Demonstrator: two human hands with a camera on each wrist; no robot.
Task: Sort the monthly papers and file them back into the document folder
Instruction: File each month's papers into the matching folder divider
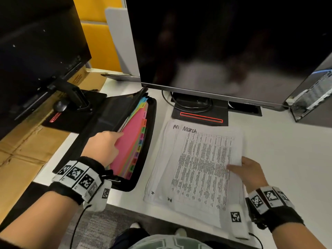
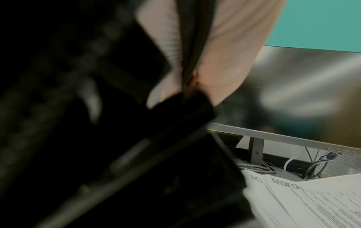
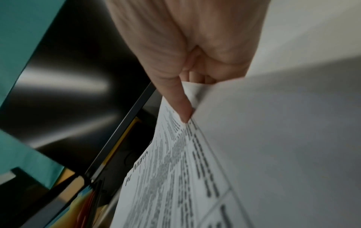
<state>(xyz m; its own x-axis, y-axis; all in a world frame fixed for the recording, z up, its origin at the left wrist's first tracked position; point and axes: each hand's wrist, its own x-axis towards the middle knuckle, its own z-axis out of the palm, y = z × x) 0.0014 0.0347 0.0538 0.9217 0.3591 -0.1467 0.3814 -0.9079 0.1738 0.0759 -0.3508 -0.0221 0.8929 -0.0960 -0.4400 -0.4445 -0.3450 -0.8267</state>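
A black document folder [image 1: 106, 114] lies open at the desk's left, showing coloured month-tabbed dividers with a pink divider [image 1: 129, 141] on top. My left hand [image 1: 107, 144] reaches into it, fingers tucked behind the front leaves and thumb on the pink divider. In the left wrist view the left hand [image 2: 224, 61] grips a black folder edge. To the right lies a stack of printed papers [image 1: 159, 177]. Its top sheet [image 1: 203, 164], [image 2: 312, 205] is headed "March". My right hand [image 1: 240, 167] pinches that sheet's right edge, thumb [image 3: 181, 104] on top and fingers beneath.
A large dark monitor [image 1: 215, 42] on a black stand [image 1: 199, 115] stands just behind the papers. A second monitor [image 1: 36, 51] and a mouse [image 1: 60, 106] are at the left, over cardboard [image 1: 27, 150]. A computer tower [image 1: 312, 97] stands at the right on the white desk [image 1: 280, 150].
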